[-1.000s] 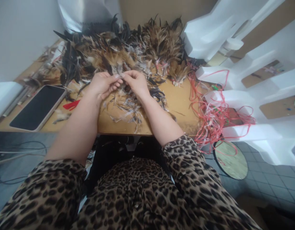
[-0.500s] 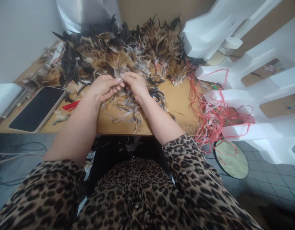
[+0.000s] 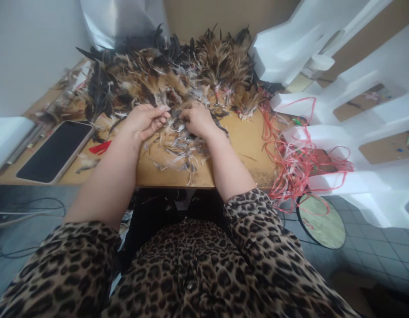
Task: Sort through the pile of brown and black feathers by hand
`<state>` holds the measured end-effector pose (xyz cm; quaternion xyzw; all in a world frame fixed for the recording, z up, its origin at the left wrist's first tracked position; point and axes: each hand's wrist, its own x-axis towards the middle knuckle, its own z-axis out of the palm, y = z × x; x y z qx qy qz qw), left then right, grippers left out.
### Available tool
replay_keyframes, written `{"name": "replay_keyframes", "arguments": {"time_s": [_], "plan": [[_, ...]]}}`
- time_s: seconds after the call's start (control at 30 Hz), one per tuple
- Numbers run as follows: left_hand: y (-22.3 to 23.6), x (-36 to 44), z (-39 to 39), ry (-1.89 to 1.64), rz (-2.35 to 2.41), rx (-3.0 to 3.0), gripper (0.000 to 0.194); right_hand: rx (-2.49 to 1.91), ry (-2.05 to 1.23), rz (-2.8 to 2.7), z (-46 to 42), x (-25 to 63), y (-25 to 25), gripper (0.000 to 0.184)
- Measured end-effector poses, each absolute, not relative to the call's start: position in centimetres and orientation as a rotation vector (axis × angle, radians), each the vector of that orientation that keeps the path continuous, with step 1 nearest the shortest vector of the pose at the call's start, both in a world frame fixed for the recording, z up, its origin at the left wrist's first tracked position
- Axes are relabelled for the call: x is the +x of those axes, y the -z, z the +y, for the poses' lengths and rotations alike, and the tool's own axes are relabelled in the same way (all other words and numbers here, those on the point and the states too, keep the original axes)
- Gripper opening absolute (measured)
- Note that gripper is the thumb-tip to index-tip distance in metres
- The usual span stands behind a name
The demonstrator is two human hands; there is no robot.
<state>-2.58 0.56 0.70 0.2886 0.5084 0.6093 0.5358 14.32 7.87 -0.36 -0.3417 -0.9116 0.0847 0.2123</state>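
My left hand is closed in a pinch, thumb against forefinger, on the quill ends of brown feathers that fan up behind it. A short gap to the right, my right hand reaches palm down over the loose feathers, its fingers curled among them. What its fingertips hold, if anything, is hidden. Behind both hands spreads a heap of brown and black feathers, with a bound bunch of brown feathers at its right.
A phone lies left on the wooden table, near a red strip. Tangled red strings hang over the right edge by a white moulded rack. A round stool stands below at right.
My hands were together at the fingertips. The right hand has moved away to the right and turned palm down onto the loose feathers; the left has hardly moved.
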Motion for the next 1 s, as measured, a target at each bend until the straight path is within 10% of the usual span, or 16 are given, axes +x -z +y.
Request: {"name": "replay_keyframes", "arguments": {"time_s": [0.7,1.0], "plan": [[-1.6,-2.2,0.1,-1.566,1.220,0.735,0.008,-0.840,-1.165,-1.832,8.4,13.5,-0.4,0.008],[-2.0,-1.6,-0.4,-1.641,1.323,0.862,0.018,-0.944,-0.919,-2.035,7.7,13.5,-0.4,0.007]]}}
